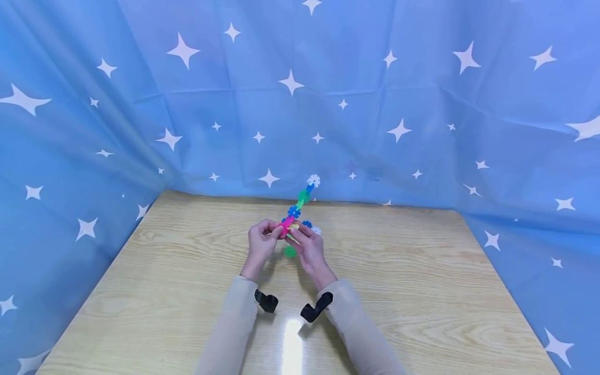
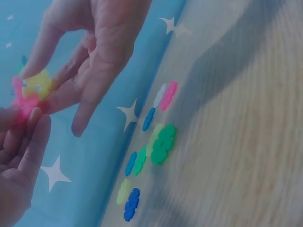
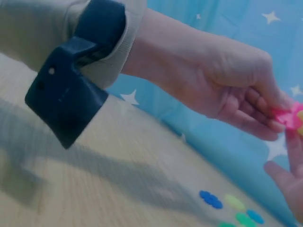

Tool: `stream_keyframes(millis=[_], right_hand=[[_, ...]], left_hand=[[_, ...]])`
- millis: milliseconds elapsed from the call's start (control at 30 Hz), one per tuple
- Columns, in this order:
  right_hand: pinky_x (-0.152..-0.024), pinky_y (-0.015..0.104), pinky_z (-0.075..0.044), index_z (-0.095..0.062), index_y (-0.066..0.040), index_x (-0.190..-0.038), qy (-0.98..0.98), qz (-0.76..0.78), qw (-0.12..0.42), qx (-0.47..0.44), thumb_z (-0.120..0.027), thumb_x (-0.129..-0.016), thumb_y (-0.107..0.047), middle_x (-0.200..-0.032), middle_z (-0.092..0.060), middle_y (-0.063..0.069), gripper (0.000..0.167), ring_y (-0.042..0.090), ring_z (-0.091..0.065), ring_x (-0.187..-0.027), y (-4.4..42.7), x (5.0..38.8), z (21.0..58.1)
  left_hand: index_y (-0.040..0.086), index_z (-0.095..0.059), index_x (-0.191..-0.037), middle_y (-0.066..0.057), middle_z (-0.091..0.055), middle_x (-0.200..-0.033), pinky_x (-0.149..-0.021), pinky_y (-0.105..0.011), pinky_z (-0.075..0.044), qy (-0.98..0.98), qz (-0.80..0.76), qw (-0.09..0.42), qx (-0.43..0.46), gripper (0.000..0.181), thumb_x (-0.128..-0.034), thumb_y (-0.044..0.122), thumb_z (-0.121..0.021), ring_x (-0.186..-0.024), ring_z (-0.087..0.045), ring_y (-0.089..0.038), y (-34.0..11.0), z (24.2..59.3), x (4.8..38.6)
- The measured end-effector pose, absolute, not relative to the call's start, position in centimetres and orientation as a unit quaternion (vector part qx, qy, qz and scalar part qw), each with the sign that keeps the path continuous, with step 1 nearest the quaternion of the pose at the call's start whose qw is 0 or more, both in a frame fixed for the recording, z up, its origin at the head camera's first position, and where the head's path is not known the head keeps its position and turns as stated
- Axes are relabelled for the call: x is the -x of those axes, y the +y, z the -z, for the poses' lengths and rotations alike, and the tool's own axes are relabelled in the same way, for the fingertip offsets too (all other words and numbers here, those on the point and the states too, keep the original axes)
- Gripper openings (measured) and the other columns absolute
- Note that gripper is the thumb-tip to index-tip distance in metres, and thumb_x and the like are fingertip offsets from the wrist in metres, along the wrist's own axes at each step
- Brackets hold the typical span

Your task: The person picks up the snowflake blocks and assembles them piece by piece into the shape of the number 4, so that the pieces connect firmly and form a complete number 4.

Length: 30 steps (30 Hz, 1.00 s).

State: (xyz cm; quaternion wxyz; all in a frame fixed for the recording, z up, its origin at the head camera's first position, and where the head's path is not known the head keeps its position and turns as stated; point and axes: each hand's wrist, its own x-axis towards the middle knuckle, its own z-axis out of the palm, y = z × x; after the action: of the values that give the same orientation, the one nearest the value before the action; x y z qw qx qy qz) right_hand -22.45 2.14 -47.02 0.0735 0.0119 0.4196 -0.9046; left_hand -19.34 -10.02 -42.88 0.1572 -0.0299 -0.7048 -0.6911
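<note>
Between finger and thumb of my left hand [image 1: 264, 240] is a pink snowflake disc [image 1: 285, 227], the lower end of a raised chain. Interlocked pink, blue, green and light green discs run up the chain [image 1: 304, 196] to a white disc [image 1: 313, 180] at its top. My right hand [image 1: 310, 251] pinches a yellow snowflake disc [image 1: 294, 226] against the pink one. In the left wrist view the yellow disc [image 2: 39, 85] touches the pink disc [image 2: 27, 101]; whether their slots are engaged, I cannot tell. The right wrist view shows the pink disc [image 3: 289, 117] at its right edge.
Several loose discs lie on the wooden table [image 1: 398, 281] beneath and behind the hands, among them a green disc [image 2: 164, 144], a pink disc [image 2: 168, 96] and a blue disc [image 2: 132, 205]. A blue star-patterned curtain [image 1: 356, 67] stands behind the table and along its sides.
</note>
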Motion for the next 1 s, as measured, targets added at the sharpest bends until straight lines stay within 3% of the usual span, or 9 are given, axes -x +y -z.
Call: stream_keyframes(millis=[100, 233, 400, 500, 633, 767, 1000], right_hand=[[-0.087, 0.038, -0.053, -0.071, -0.009, -0.089, 0.427, 0.901, 0.074, -0.007, -0.058, -0.089, 0.006, -0.087, -0.068, 0.004, 0.02, 0.015, -0.067, -0.084, 2.1, 22.4, 46.9], [-0.085, 0.031, -0.054, -0.068, -0.002, -0.097, 0.474, 0.878, 0.067, 0.003, -0.061, -0.086, 0.006, -0.085, -0.065, 0.003, 0.015, 0.013, -0.065, -0.082, 2.4, 22.4, 46.8], [-0.085, 0.021, -0.053, -0.055, 0.005, -0.125, 0.561, 0.824, 0.054, 0.052, -0.063, -0.085, 0.004, -0.099, -0.063, 0.002, 0.041, 0.009, -0.061, -0.09, 3.5, 22.6, 47.1], [-0.092, 0.028, -0.05, -0.047, 0.005, -0.132, 0.591, 0.802, 0.061, 0.064, -0.062, -0.086, 0.003, -0.116, -0.061, 0.012, 0.048, 0.012, -0.061, -0.101, 4.6, 23.2, 47.6], [-0.09, 0.035, -0.052, -0.054, 0.006, -0.125, 0.68, 0.732, 0.033, 0.027, -0.064, -0.086, 0.001, -0.12, -0.059, 0.022, 0.041, 0.022, -0.061, -0.104, 6.0, 24.3, 48.5], [-0.083, 0.032, -0.053, -0.061, 0.008, -0.115, 0.774, 0.634, -0.004, 0.004, -0.066, -0.084, 0.002, -0.111, -0.062, 0.023, 0.033, 0.029, -0.06, -0.099, 7.0, 25.1, 49.4], [-0.079, 0.034, -0.051, -0.065, 0.004, -0.111, 0.857, 0.515, -0.009, 0.031, -0.068, -0.08, 0.0, -0.102, -0.06, 0.016, 0.031, 0.026, -0.054, -0.091, 7.6, 25.5, 50.5]], left_hand=[[-0.018, -0.06, -0.085, -0.03, -0.062, -0.083, -0.071, -0.045, -0.057, -0.696, 0.702, 0.149, 0.03, 0.009, -0.0864, -0.009, -0.06, -0.075, -0.062, -0.039, -10.4, 43.0, 19.5], [-0.018, -0.061, -0.086, -0.029, -0.063, -0.083, -0.069, -0.038, -0.059, -0.694, 0.703, 0.15, 0.038, 0.009, -0.0864, -0.009, -0.06, -0.071, -0.064, -0.026, -10.7, 43.3, 19.5], [-0.015, -0.063, -0.088, -0.026, -0.065, -0.083, -0.065, -0.029, -0.059, -0.694, 0.7, 0.163, 0.037, 0.011, -0.0869, -0.004, -0.062, -0.067, -0.063, -0.009, -11.1, 43.8, 19.9], [-0.014, -0.064, -0.09, -0.026, -0.065, -0.084, -0.063, -0.024, -0.058, -0.696, 0.698, 0.166, 0.026, 0.012, -0.0872, -0.003, -0.062, -0.071, -0.067, -0.025, -11.3, 43.7, 19.9], [-0.014, -0.064, -0.093, -0.027, -0.065, -0.086, -0.061, -0.016, -0.055, -0.704, 0.69, 0.165, 0.022, 0.012, -0.0876, -0.004, -0.061, -0.08, -0.064, -0.043, -11.4, 43.1, 19.7], [-0.014, -0.064, -0.095, -0.026, -0.065, -0.087, -0.063, -0.016, -0.055, -0.704, 0.691, 0.164, 0.022, 0.013, -0.0878, -0.004, -0.061, -0.078, -0.065, -0.036, -11.5, 43.1, 19.6], [-0.014, -0.064, -0.094, -0.027, -0.065, -0.088, -0.064, -0.017, -0.056, -0.705, 0.688, 0.169, 0.026, 0.013, -0.088, -0.004, -0.061, -0.074, -0.066, -0.024, -11.7, 43.0, 19.6]])
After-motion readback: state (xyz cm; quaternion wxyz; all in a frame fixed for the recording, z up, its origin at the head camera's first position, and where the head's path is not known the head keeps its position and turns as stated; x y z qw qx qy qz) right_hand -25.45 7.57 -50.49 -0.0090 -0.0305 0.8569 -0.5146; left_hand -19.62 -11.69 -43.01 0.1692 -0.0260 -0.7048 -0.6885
